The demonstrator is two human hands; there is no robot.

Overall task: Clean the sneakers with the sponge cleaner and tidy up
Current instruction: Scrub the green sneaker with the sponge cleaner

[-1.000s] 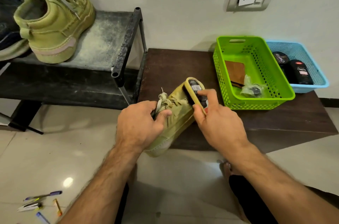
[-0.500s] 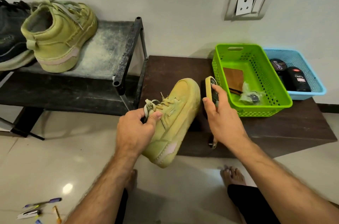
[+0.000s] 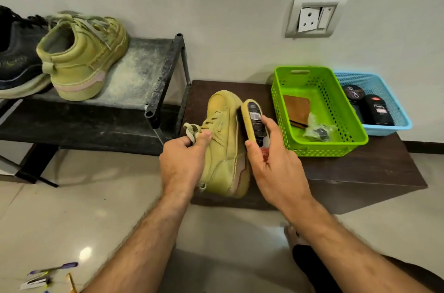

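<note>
Sneakers, two of matte olive suede: one (image 3: 223, 139) I grip by its laces in my left hand (image 3: 185, 160) over the dark wood worktop (image 3: 360, 168), its mate (image 3: 84, 57) on the dusty metal shelf (image 3: 144, 69). My right hand (image 3: 271, 163) grasps the oval sponge cleaner (image 3: 255, 124), pressed to its side. Two perforated plastic baskets, green (image 3: 322, 148) and blue (image 3: 389, 124).

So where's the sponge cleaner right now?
In the head view it is center-right: the right hand grips the sponge cleaner against the side of the held sneaker, just left of the green basket.
</note>
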